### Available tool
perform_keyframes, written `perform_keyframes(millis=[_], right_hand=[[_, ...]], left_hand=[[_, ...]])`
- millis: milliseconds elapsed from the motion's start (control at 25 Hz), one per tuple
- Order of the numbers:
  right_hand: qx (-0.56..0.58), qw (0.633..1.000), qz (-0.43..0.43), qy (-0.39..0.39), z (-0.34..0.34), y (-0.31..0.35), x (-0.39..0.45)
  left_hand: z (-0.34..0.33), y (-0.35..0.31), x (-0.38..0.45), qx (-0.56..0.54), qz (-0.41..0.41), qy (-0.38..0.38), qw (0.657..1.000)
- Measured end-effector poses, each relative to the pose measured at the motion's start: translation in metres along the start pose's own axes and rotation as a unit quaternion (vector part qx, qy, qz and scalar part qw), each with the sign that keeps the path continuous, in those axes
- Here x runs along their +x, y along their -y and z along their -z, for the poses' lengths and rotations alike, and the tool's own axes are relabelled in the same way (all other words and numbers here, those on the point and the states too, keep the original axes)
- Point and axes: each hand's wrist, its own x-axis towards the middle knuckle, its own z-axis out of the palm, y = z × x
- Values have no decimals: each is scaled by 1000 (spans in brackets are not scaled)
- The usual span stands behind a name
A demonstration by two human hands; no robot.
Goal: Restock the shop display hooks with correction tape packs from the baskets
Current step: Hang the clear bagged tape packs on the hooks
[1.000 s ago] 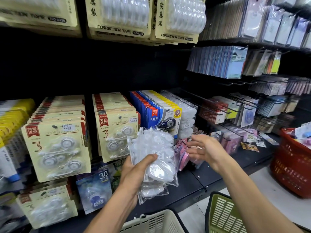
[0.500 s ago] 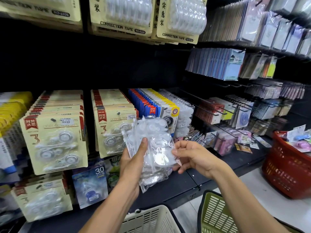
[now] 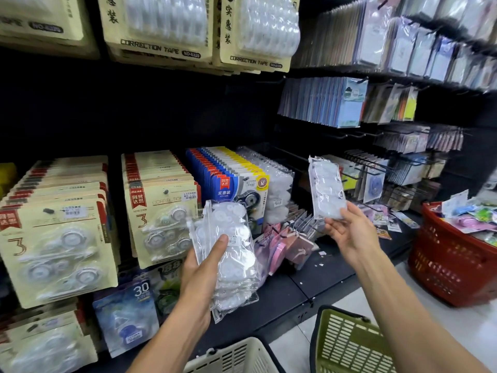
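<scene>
My left hand (image 3: 203,275) grips a stack of clear correction tape packs (image 3: 231,254) upright in front of the lower hooks, thumb across the front pack. My right hand (image 3: 349,232) pinches one clear correction tape pack (image 3: 325,187) by its bottom edge and holds it up to the right of the stack. It hangs in front of a bare display hook (image 3: 289,154). Just left of that hook hangs a row of the same clear packs (image 3: 277,189).
Beige three-packs (image 3: 56,238) and blue-carded packs (image 3: 228,184) fill hooks on the left. A black shelf ledge (image 3: 309,281) runs below. A white basket (image 3: 236,356) and a green basket (image 3: 347,343) sit at my feet, a red basket (image 3: 451,262) of goods at right.
My right hand has taken one pack off the stack in my left hand and lifted it up and to the right, towards the hooks. The left hand stays roughly in place.
</scene>
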Motion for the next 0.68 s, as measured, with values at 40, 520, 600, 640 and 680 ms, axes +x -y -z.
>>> perform_keyframes(millis=[40, 520, 600, 640, 680], right_hand=[[-13, 1000, 9, -23, 2, 2, 7], [-65, 993, 33, -91, 7, -6, 52], [-49, 993, 29, -108, 9, -6, 54], [-41, 992, 27, -115, 10, -7, 54], [-32, 992, 24, -119, 9, -8, 55]], left_hand=[[-3, 0, 0, -2, -1, 5, 1000], [-49, -19, 29, 32, -18, 76, 996], [-54, -25, 38, 53, -34, 87, 994], [-56, -29, 40, 63, -37, 87, 994], [-56, -31, 43, 64, -44, 88, 993]])
